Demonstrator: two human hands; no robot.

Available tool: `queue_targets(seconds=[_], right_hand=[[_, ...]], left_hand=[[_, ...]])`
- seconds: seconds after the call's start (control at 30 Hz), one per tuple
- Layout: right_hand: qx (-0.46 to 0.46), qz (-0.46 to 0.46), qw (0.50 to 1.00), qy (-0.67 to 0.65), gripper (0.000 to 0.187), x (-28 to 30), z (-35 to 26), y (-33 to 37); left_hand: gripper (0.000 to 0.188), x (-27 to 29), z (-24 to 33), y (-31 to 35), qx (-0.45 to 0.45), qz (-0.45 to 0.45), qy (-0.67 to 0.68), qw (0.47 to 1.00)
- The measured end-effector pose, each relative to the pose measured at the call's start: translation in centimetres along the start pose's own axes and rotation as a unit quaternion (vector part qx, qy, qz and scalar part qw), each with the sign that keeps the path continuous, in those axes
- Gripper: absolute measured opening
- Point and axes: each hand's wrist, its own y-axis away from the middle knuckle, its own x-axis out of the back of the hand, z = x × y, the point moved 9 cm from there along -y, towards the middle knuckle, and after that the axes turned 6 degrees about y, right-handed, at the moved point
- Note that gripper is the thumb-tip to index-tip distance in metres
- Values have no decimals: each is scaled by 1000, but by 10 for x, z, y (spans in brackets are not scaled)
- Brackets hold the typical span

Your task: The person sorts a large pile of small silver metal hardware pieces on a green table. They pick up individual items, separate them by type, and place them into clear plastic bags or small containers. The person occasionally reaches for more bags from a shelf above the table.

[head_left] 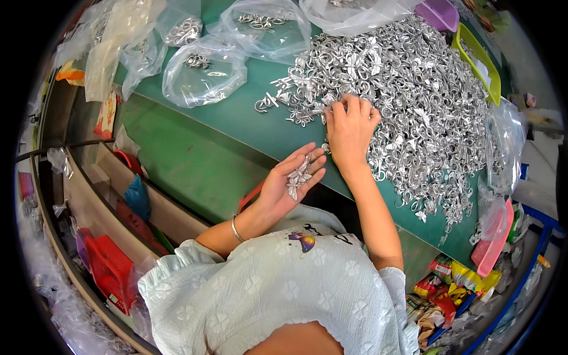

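A large heap of silver metal ornaments, many with butterfly or flower shapes and curved loops, spreads over the right of the green tabletop. My left hand is palm up just off the table's near edge, cupping several silver ornaments in its palm and fingers. At the heap's left edge, my right hand is palm down. Its fingers are bent and drawn together, with the tips among the pieces; what they pinch is hidden. A few loose ornaments lie left of the heap.
Clear plastic bags holding some ornaments stand along the table's far left. A yellow-green basket and a purple basket border the heap. Right of it sits a pink basket. Red baskets fill a shelf at lower left.
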Motion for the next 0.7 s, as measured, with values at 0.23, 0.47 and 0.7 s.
queue_targets(seconds=[0.23, 0.47, 0.7], right_hand=[[29, -38, 999, -6, 23, -5, -11, -3], [40, 73, 989, -118, 14, 25, 6, 10], [-299, 9, 817, -493, 23, 3, 63, 38]], left_hand=[[35, -6, 3, -3, 11, -39, 35, 999], [38, -4, 10, -5, -20, -35, 16, 999], [41, -17, 17, -9, -54, -73, -22, 996]])
